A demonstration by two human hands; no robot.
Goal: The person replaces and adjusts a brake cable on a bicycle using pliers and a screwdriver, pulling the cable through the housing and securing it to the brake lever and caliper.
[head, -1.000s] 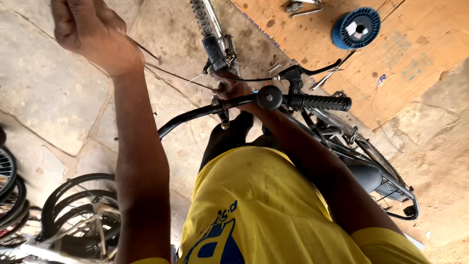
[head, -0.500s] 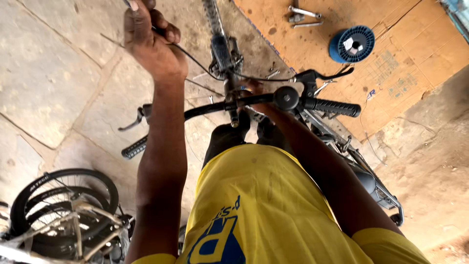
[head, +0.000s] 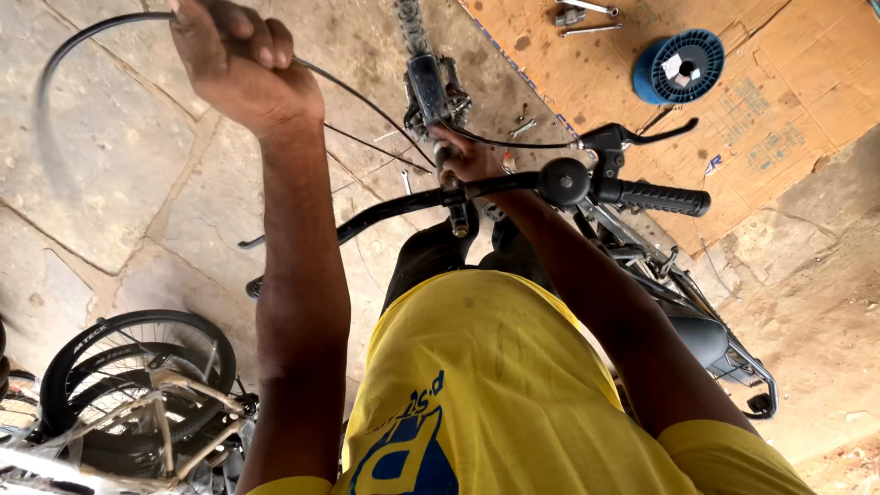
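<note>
Since the earlier frame, the left hand (head: 240, 69) has lifted higher toward the far left, drawing the thin black bicycle cable (head: 357, 92) up with it so that a loop of its housing now arcs out over the stone floor (head: 119, 183). That hand is closed in a fist around the cable. From the fist the cable runs down and right to the middle of the black metal handlebar (head: 412, 200), where the right hand (head: 469, 160) rests, fingers curled on the stem area where the cable ends; how tightly it grips cannot be told. On the right end of the bar sit a round black bell (head: 563, 181), a black brake lever (head: 642, 137) and a ribbed black rubber grip (head: 662, 197). Beyond the bar, at the far side, lies a brown cardboard sheet (head: 788, 101) with a blue plastic spool (head: 678, 66) and small metal tools (head: 577, 18) on it. At the near left stands a black-tyred bicycle wheel (head: 128, 385). The person's yellow shirt (head: 495, 385) fills the near centre.
</note>
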